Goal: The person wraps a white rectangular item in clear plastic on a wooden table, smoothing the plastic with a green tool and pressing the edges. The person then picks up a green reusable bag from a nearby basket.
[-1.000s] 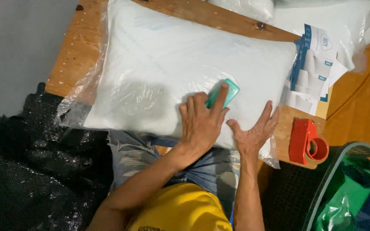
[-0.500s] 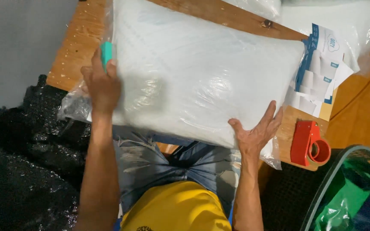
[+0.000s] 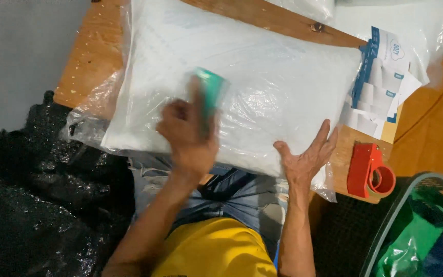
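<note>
While the view looks straight down from the head camera, the scene breaks down as follows.

Work surface: wooden table (image 3: 85, 56), bare wood showing at its left edge and along the far edge.

Main item: white pillow (image 3: 262, 87) sealed in a clear plastic bag, lying flat across the table; the near long edge overhangs the table edge toward the person's lap.

Loose bag end: crumpled clear plastic (image 3: 85, 125) bunched at the pillow's left end, hanging past the table corner.

Left hand (image 3: 188, 133): motion-blurred, positioned on top of the pillow left of its centre; clenched around a small green object.

Green object (image 3: 210, 90): flat, teal-green, protruding from the top of the left hand's grip; in contact with or just above the bag surface, which of the two cannot be told because of the blur. Its kind cannot be told.

Right hand (image 3: 306, 156): released, grasping nothing; palm pressed flat on the near right corner of the pillow, fingers spread and pointing away from the body.

Printed cards: stack of white-and-blue paper inserts (image 3: 380, 87) lying on the table, just beside the pillow's right end.

Tape dispenser (image 3: 370, 172): red, resting at the near right corner of the table, near the right hand but apart from it.

Left surroundings: black glossy plastic sack (image 3: 42, 190) below the table's left corner.

Right surroundings: bin holding green plastic (image 3: 416, 236) at the lower right.

Clothing: yellow shirt (image 3: 216, 251), jeans visible beneath the pillow's near edge.
</note>
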